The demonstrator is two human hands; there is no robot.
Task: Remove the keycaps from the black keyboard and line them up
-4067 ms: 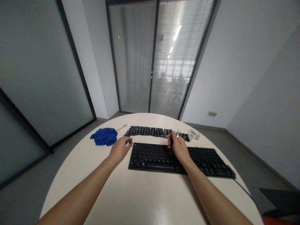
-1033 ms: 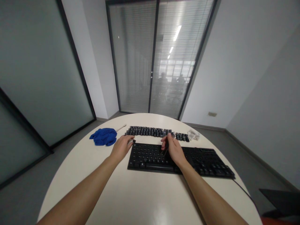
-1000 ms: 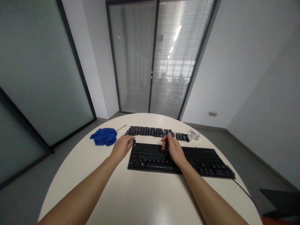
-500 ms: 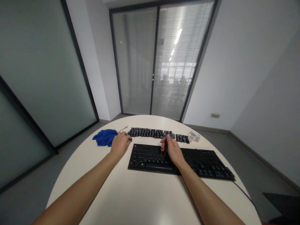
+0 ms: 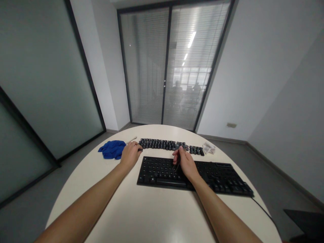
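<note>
My left hand [image 5: 130, 156] is at the left end of the loose keycaps, fingers pinched at a small dark keycap [image 5: 140, 150] by the fingertips. Over the black keyboard [image 5: 162, 182] hovers my right hand [image 5: 186, 163], closed around a thin wire keycap puller [image 5: 175, 167] whose prongs point down at the keys. Part of the puller is hidden in the palm. Loose black keycaps [image 5: 159, 144] stand in rows behind the keyboard. The keyboard's left part shows small bare key positions, while its lower right still carries caps.
A crumpled blue cloth [image 5: 112, 149] lies left of my left hand, with a thin white stick [image 5: 131, 139], perhaps a brush, behind it. Clear crumpled plastic [image 5: 209, 147] sits at the right end of the keycaps. The keyboard cable [image 5: 264, 211] runs off the round table's [image 5: 141, 216] right edge.
The view has shifted slightly. My left hand stays at the keycap row with its fingertips pinched, and my right hand keeps the puller over the keyboard with hardly any movement.
</note>
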